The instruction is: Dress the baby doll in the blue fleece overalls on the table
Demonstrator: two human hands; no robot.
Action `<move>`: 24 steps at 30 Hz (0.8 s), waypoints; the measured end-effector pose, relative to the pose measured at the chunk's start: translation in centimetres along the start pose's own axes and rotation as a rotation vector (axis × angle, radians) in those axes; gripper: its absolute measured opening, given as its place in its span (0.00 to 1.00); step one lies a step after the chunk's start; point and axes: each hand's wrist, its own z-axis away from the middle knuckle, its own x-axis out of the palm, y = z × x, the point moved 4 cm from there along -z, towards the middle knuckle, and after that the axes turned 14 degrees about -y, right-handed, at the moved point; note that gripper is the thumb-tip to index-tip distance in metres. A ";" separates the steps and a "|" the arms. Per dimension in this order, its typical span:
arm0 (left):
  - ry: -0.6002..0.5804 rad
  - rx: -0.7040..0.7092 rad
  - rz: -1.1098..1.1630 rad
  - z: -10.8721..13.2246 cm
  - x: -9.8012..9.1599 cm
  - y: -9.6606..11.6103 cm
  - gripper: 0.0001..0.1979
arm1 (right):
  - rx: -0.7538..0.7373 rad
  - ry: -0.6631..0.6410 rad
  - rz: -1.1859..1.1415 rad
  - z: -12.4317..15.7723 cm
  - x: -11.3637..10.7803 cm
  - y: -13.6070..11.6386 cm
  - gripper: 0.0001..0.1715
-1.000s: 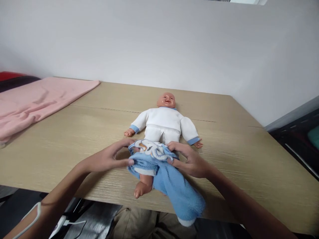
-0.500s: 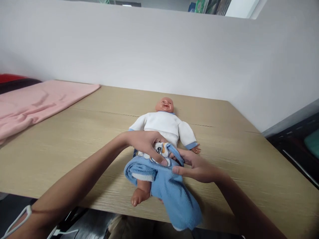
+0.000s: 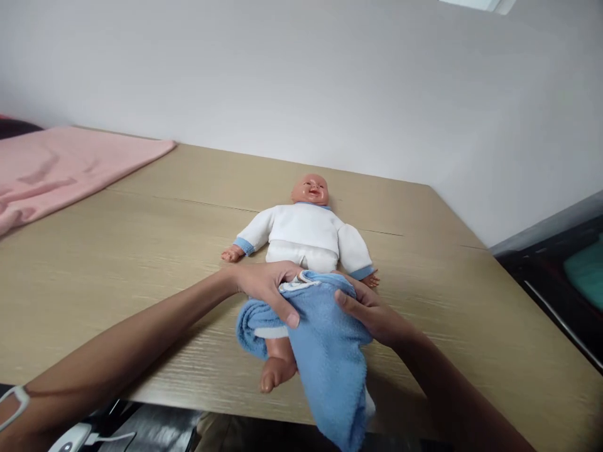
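Observation:
A baby doll [image 3: 305,226] in a white top with blue cuffs lies on its back, head away from me. Blue fleece baby trousers [image 3: 325,333] are bunched around its lower legs. One bare doll foot [image 3: 277,371] pokes out of the left trouser leg, while the right trouser leg hangs down over the table's front edge and hides the other foot. My left hand [image 3: 269,287] grips the waistband from the left, thumb outside and fingers tucked inside. On the opposite side my right hand [image 3: 374,312] pinches the fabric, its fingers partly hidden behind the cloth.
A pink blanket [image 3: 80,163] lies at the left on the wooden table [image 3: 188,213]. A white wall [image 3: 282,88] rises behind the table. At the right stands a black object [image 3: 551,263] with a green part.
The waistband's printed front has folded out of sight as both hands shifted on the trousers. The doll's left-side hand has come into view. My view has tilted down slightly.

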 end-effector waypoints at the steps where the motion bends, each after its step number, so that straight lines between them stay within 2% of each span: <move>1: 0.004 0.014 -0.011 0.0 0.1 -0.2 0.18 | 0.034 -0.062 0.025 0.0 0.2 -0.4 0.40; 3: 0.044 0.037 -0.036 0.1 0.3 -0.4 0.16 | 0.074 -0.186 0.072 0.3 0.7 -1.2 0.37; 5: 0.125 0.052 -0.072 0.4 0.3 -0.2 0.18 | 0.097 -0.272 0.111 0.6 1.1 -1.8 0.35; 7: 0.201 0.035 -0.103 0.8 0.2 -0.1 0.20 | 0.104 -0.312 0.125 1.0 1.3 -2.0 0.31; 9: 0.243 0.002 -0.089 1.0 0.0 -0.5 0.21 | 0.088 -0.298 0.081 1.3 1.5 -1.8 0.29; 11: 0.199 0.013 -0.022 0.9 0.0 -1.1 0.26 | 0.018 -0.191 -0.030 1.3 1.3 -1.3 0.32; 14: 0.018 0.111 0.123 0.7 0.1 -1.9 0.36 | -0.057 -0.003 -0.193 1.2 0.8 -0.3 0.34; 16: -0.062 0.129 0.192 0.6 0.2 -2.3 0.39 | -0.033 0.030 -0.236 0.9 0.8 0.2 0.33; 19: -0.084 0.076 0.176 0.7 0.3 -2.3 0.30 | 0.017 -0.085 -0.163 0.6 1.4 0.1 0.35; 22: -0.019 0.081 0.113 0.8 0.2 -1.9 0.27 | 0.036 -0.317 -0.094 0.6 2.5 -0.6 0.43; 24: 0.040 0.092 0.091 1.0 0.1 -1.7 0.27 | 0.025 -0.381 -0.112 0.8 3.0 -1.0 0.48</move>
